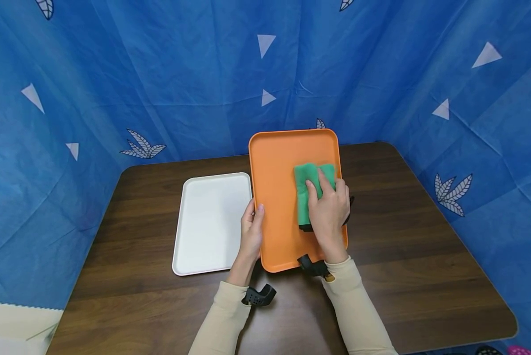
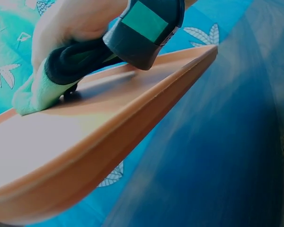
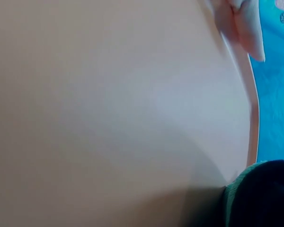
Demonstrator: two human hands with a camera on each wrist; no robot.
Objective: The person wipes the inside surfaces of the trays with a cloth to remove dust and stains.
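Observation:
An orange tray (image 1: pixel 277 177) with a raised rim is held tilted up over the table. My left hand (image 1: pixel 250 235) grips its left edge, the thumb on the inner side. My right hand (image 1: pixel 330 209) holds a folded green cloth (image 1: pixel 303 195) with black trim and presses it against the right part of the tray's inner face. In the left wrist view, the bunched cloth (image 2: pixel 49 92) meets the tray's surface under the right hand. The right wrist view shows the left hand's fingers (image 3: pixel 250 30) over the rim, with a bit of dark-trimmed cloth (image 3: pixel 234 198) at the lower corner.
A white tray (image 1: pixel 212 222) lies flat on the brown wooden table (image 1: pixel 425 256), just left of the orange one. Blue patterned curtains (image 1: pixel 194 74) hang behind and at both sides. Black wrist mounts (image 1: pixel 259 296) sit over the beige sleeves (image 1: pixel 223 315).

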